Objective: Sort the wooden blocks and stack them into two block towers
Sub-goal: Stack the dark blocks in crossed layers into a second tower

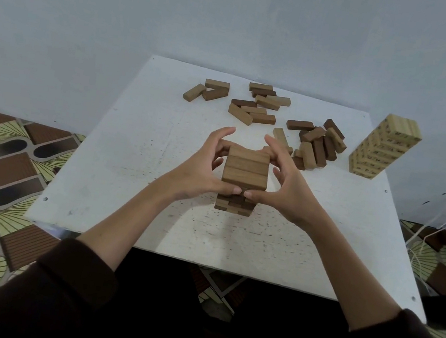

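Dark sleeves (78, 277) lead up to both hands cupped round the brown tower (245, 172) in the middle of the table (131, 155): the left hand (205, 163) and right hand (283, 183) curl their fingers against its sides, thumbs meeting at the near face. Squaring the layers looks like the step in hand; it calls for light, even pressure from both sides, since a one-sided push could shear the stack. Loose blocks (253, 109) lie beyond, and a pale tower (384, 149) stands far right
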A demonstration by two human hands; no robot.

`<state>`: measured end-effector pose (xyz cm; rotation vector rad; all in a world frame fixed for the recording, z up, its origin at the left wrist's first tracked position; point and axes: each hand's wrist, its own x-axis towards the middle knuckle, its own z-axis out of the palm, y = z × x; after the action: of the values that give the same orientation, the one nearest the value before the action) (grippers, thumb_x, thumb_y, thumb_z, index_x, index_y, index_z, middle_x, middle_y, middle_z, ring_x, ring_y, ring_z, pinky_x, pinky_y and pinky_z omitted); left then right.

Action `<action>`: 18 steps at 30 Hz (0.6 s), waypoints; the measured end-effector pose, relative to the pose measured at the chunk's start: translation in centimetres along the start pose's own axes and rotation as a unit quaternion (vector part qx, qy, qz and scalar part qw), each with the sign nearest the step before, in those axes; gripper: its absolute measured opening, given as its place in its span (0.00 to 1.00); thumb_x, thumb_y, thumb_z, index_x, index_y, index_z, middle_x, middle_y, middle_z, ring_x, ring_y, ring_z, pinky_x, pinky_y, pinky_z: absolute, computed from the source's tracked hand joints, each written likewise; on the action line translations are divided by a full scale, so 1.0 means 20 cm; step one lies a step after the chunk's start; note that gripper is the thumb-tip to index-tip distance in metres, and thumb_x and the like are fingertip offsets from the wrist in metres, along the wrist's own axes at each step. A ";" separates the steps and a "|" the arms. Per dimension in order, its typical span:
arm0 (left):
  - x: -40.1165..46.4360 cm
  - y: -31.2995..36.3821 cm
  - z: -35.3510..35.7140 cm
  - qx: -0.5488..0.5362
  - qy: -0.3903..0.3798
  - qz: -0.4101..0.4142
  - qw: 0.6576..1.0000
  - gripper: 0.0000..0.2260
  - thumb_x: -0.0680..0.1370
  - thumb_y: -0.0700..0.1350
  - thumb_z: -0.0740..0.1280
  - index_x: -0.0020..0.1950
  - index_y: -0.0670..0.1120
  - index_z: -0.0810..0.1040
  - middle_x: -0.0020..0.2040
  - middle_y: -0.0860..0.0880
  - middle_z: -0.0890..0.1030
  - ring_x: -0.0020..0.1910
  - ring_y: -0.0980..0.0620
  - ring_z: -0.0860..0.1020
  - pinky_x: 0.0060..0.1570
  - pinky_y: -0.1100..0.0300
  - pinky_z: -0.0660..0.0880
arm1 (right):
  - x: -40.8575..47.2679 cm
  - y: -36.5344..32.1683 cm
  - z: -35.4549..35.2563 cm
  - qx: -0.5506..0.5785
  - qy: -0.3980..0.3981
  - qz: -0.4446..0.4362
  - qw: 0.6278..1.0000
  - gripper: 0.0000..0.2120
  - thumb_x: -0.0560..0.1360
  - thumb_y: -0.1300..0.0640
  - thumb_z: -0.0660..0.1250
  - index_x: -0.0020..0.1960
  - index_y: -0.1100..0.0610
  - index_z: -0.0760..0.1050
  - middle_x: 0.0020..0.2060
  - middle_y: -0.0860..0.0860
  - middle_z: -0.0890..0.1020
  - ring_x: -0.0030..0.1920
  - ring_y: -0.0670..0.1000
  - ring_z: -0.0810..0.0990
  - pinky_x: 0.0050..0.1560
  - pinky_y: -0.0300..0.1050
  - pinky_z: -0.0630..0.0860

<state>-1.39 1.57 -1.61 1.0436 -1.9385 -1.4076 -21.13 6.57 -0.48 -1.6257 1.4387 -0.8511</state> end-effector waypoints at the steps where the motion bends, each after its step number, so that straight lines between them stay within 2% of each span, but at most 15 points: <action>1: 0.00 0.00 0.00 -0.003 0.000 0.001 1.000 0.47 0.66 0.39 0.78 0.75 0.52 0.51 0.61 0.55 0.70 0.67 0.56 0.67 0.73 0.52 0.62 | 0.00 0.00 0.00 0.003 0.001 0.002 1.000 0.47 0.66 0.62 0.77 0.75 0.49 0.53 0.61 0.47 0.70 0.61 0.41 0.68 0.49 0.16 0.62; 4: 0.00 0.01 0.00 -0.008 -0.003 0.006 1.000 0.49 0.64 0.44 0.79 0.74 0.55 0.51 0.63 0.55 0.69 0.68 0.55 0.67 0.73 0.51 0.61 | 0.00 -0.01 0.01 0.017 -0.001 0.008 1.000 0.48 0.66 0.62 0.77 0.75 0.49 0.52 0.62 0.46 0.69 0.64 0.44 0.66 0.51 0.18 0.62; 6: -0.02 0.02 0.01 -0.015 -0.009 0.008 1.000 0.51 0.60 0.56 0.79 0.73 0.58 0.50 0.68 0.55 0.66 0.71 0.56 0.63 0.74 0.53 0.58 | -0.01 -0.02 0.01 0.037 -0.002 0.004 0.999 0.50 0.65 0.56 0.79 0.76 0.49 0.51 0.66 0.45 0.68 0.68 0.44 0.64 0.60 0.25 0.59; 7: -0.03 0.03 0.02 -0.031 -0.009 0.007 0.999 0.52 0.58 0.63 0.77 0.73 0.59 0.50 0.71 0.56 0.63 0.72 0.58 0.61 0.74 0.55 0.57 | -0.02 -0.02 0.02 0.048 0.001 0.002 0.999 0.51 0.64 0.49 0.78 0.76 0.49 0.50 0.69 0.45 0.66 0.70 0.44 0.63 0.64 0.31 0.58; 9: -0.05 0.06 0.04 -0.097 -0.003 -0.005 0.995 0.53 0.58 0.75 0.68 0.75 0.57 0.49 0.75 0.57 0.57 0.74 0.61 0.55 0.74 0.57 0.55 | -0.05 -0.03 0.06 0.084 0.025 0.007 0.996 0.49 0.64 0.33 0.69 0.76 0.48 0.49 0.74 0.45 0.61 0.73 0.44 0.58 0.72 0.42 0.56; 11: -0.07 0.06 0.07 -0.157 0.007 -0.033 0.987 0.54 0.59 0.81 0.56 0.78 0.54 0.49 0.77 0.59 0.53 0.75 0.62 0.53 0.75 0.56 0.51 | -0.06 -0.02 0.12 0.133 0.057 0.018 0.989 0.42 0.69 0.27 0.54 0.75 0.48 0.52 0.74 0.45 0.59 0.74 0.44 0.57 0.75 0.52 0.55; 13: -0.09 0.05 0.11 -0.175 0.007 -0.041 0.984 0.54 0.59 0.82 0.50 0.78 0.55 0.46 0.78 0.59 0.51 0.75 0.62 0.52 0.75 0.57 0.49 | -0.05 0.01 0.18 0.155 0.080 0.017 0.985 0.33 0.73 0.27 0.44 0.69 0.47 0.58 0.67 0.46 0.63 0.71 0.48 0.60 0.74 0.61 0.56; 16: -0.11 0.04 0.16 -0.186 0.007 -0.035 0.982 0.55 0.57 0.83 0.47 0.78 0.57 0.44 0.77 0.59 0.51 0.72 0.64 0.55 0.71 0.63 0.52 | -0.06 0.03 0.25 0.176 0.107 0.043 0.978 0.24 0.77 0.32 0.42 0.62 0.46 0.59 0.61 0.47 0.64 0.70 0.53 0.64 0.72 0.62 0.59; 18: -0.12 0.03 0.17 -0.198 0.014 -0.027 0.980 0.55 0.57 0.83 0.48 0.78 0.57 0.42 0.77 0.59 0.52 0.71 0.65 0.56 0.69 0.66 0.54 | -0.07 0.02 0.27 0.189 0.124 0.048 0.973 0.27 0.78 0.34 0.43 0.64 0.52 0.61 0.65 0.50 0.66 0.70 0.50 0.64 0.73 0.59 0.59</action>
<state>-2.90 5.55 -2.05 0.9229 -1.5309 -1.7090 -16.76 8.55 -3.32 -1.1873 1.4042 -1.2223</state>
